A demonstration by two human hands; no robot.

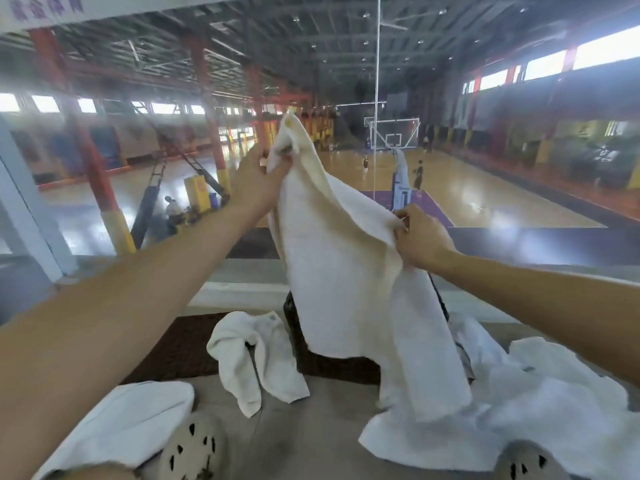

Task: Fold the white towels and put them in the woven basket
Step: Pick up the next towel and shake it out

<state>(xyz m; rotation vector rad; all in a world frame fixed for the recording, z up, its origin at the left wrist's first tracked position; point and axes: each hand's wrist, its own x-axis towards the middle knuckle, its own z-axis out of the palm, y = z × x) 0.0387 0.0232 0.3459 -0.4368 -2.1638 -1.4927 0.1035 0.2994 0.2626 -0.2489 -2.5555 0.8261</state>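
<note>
A towel (pixel 346 271) is hanging in open air above the floor (pixel 311 427), its lower edge drooping in front of the dark basket (pixel 294 327), which is mostly hidden. The left hand (pixel 256 181) is pinching the top corner high up; the right hand (pixel 419 237) is pinching the upper edge lower down, so that edge is slanting down to the right and the long axis is hanging roughly vertical. Loose towels (pixel 519 410) are crowding the floor at right, another (pixel 256 358) is lying crumpled beside the basket, and one (pixel 138 420) is lying at left.

towel (pixel 339 271): matt terry cloth; basket (pixel 294 323): dark rough weave; court floor (pixel 485 188): glossy wood
</note>
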